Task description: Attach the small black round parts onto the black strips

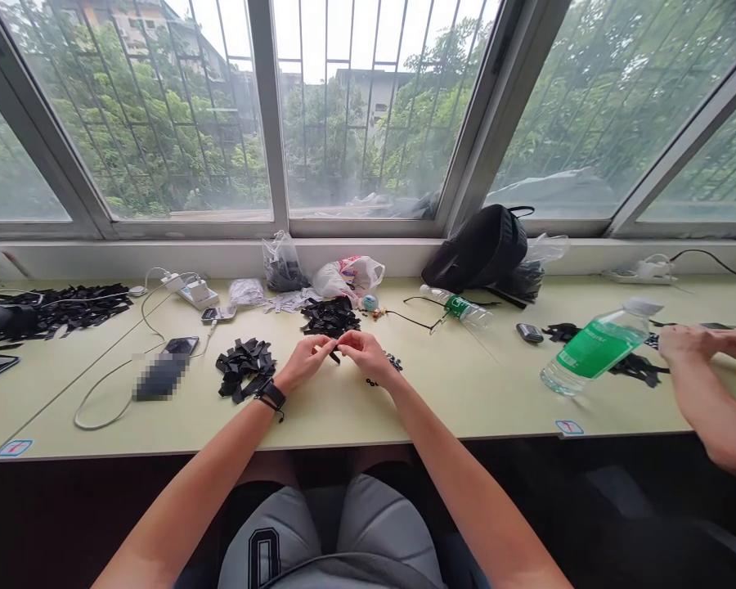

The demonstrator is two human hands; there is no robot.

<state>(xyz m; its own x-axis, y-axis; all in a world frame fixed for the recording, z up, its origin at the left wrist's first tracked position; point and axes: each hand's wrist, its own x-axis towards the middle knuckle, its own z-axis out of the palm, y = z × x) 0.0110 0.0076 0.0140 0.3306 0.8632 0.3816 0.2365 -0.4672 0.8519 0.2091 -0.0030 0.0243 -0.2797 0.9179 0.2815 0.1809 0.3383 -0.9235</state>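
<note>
My left hand (310, 360) and my right hand (363, 353) meet above the table, thumbs and fingertips pinched together. Between them is a short black strap piece (336, 356), mostly covered by the fingers. Just beyond the hands lies a heap of black strap pieces (328, 314). To the left of my left wrist, which wears a black band, is another pile of black strap pieces (244, 368). Small black ring-like parts (393, 361) are scattered beside my right hand, partly hidden by it.
A phone (181, 347) and white cable lie at left. Eyeglasses (426, 317) and a lying bottle (457, 307) are beyond my right hand. A large water bottle (601, 348) stands tilted at right, near another person's hands (690, 343). A black bag (482, 249) rests by the window.
</note>
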